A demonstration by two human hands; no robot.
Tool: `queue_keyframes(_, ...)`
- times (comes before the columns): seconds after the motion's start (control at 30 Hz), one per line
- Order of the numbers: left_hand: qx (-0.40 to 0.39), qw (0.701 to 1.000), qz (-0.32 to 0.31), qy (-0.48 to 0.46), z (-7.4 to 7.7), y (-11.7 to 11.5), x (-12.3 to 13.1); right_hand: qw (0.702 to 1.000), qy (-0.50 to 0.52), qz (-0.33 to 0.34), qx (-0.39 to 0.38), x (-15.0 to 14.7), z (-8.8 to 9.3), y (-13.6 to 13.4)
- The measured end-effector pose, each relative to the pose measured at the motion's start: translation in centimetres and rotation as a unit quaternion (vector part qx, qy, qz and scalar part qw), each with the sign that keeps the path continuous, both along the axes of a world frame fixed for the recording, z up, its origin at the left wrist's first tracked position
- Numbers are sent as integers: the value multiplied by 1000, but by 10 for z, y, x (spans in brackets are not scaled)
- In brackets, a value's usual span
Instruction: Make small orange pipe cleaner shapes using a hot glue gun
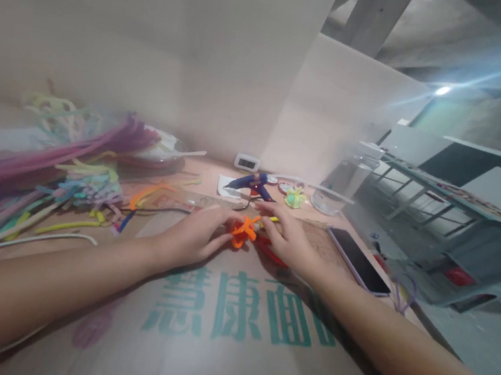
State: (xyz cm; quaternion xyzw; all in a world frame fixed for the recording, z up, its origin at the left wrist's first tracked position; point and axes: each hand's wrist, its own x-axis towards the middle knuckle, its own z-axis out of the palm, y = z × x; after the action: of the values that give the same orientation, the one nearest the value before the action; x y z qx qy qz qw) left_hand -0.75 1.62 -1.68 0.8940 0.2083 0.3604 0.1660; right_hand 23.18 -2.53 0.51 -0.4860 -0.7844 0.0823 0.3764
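My left hand [204, 231] pinches an orange flower-like shape [245, 230], which looks bent from fuzzy pipe cleaner, over the printed cardboard sheet [208, 374]. Just right of it, my right hand [289, 236] has its fingers closed around a short yellow pipe cleaner piece [270, 219], its tip close to the orange shape. Beneath the right hand lies a red object [272, 251], mostly covered, so its kind does not show. Beyond both hands a blue glue gun [251, 182] rests with a small red light showing.
Bundles of coloured pipe cleaners [90, 188] spread on the left. At the back stand a small digital clock [246, 161], a yellow-green pipe cleaner flower [295, 198] and a clear plastic container [333, 196]. A phone [358, 259] lies right; a grey chair [484, 261] stands beyond.
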Motion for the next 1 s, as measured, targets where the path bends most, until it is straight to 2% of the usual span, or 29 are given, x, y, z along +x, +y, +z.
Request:
queue_keyframes(0.13, 36, 999, 10, -7, 3, -2, 2, 998, 10, 47, 50, -12, -7, 4)
queue_keyframes(0.27, 37, 998, 41, 0, 5, -4, 3, 998, -11, 59, 7, -12, -12, 3)
queue_keyframes(0.5, 21, 997, 38, 68, 15, -5, 1, 997, 20, 31, -64, -10, -14, 5)
queue_keyframes(0.73, -5, 996, 36, 88, 14, -3, -3, 997, 36, 67, -31, -10, -10, 3)
queue_keyframes(0.83, -15, 997, 10, 75, 13, -4, -3, 995, 28, 86, -50, -11, -9, 5)
queue_keyframes(1.0, -33, 999, -2, 4, 9, 2, -3, 994, 33, 41, -98, -12, -8, 11)
